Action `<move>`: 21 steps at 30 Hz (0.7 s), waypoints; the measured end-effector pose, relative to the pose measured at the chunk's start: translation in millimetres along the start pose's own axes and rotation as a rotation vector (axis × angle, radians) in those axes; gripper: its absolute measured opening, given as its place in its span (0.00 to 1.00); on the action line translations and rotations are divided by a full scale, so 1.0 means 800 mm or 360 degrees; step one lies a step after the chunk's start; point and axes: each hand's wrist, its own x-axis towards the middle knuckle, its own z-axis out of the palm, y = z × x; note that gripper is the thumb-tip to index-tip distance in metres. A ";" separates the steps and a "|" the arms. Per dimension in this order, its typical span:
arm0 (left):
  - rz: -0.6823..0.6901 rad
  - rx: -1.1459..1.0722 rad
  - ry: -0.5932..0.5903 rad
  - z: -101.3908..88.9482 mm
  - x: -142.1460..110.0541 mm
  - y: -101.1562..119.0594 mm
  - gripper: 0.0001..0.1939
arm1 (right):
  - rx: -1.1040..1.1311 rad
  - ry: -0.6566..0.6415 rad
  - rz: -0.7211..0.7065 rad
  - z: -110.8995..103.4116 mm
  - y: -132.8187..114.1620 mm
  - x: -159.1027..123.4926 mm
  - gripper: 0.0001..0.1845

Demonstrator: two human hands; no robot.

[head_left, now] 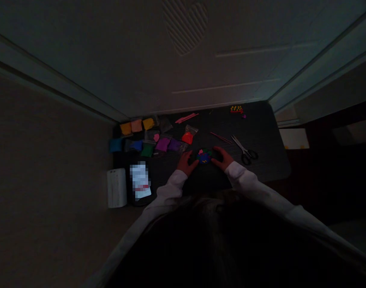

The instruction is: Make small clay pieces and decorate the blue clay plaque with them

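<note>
A small round piece of blue modelling clay [203, 157] lies on the dark table, with green, pink and yellow bits on it. My left hand [187, 163] rests at its left side, thumb and fingers apart, the thumb tip close to the edge. On the other side my right hand [222, 159] is curved in the same way, its thumb near the right edge. In this dim light I cannot tell whether the thumbs touch the clay. Beyond my left hand lies a bag of red clay [187, 137]. Scissors [244, 151] lie to the right of my right hand.
Pink tweezers [221, 138] and pink tools [186, 118] lie farther back on the table [270, 160]. Several clay bags, including a green one [147, 149], fill the left side. A lit phone [141, 182] and a white box [116, 188] are front left. Yellow-and-red pieces [236, 109] sit at the back right.
</note>
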 end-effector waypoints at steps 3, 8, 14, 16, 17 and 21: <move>-0.0306 -0.0315 0.0171 0.012 -0.007 0.007 0.17 | 0.0262 0.0202 0.0208 0.005 0.005 -0.012 0.25; -0.0770 -0.0737 0.0290 0.018 -0.006 0.028 0.16 | 0.0652 0.0408 0.0587 0.007 0.010 -0.027 0.16; -0.1106 -0.0945 0.0251 0.014 0.000 0.050 0.16 | 0.0942 0.0450 0.0874 0.006 -0.002 -0.024 0.15; -0.1175 -0.0961 0.0237 0.013 0.002 0.052 0.16 | 0.0996 0.0467 0.0922 0.005 -0.008 -0.024 0.15; -0.1206 -0.0966 0.0227 0.013 0.002 0.052 0.16 | 0.1017 0.0475 0.0937 0.005 -0.010 -0.024 0.15; -0.1290 -0.0975 0.0186 0.011 0.003 0.054 0.16 | 0.1069 0.0505 0.0970 0.003 -0.014 -0.030 0.15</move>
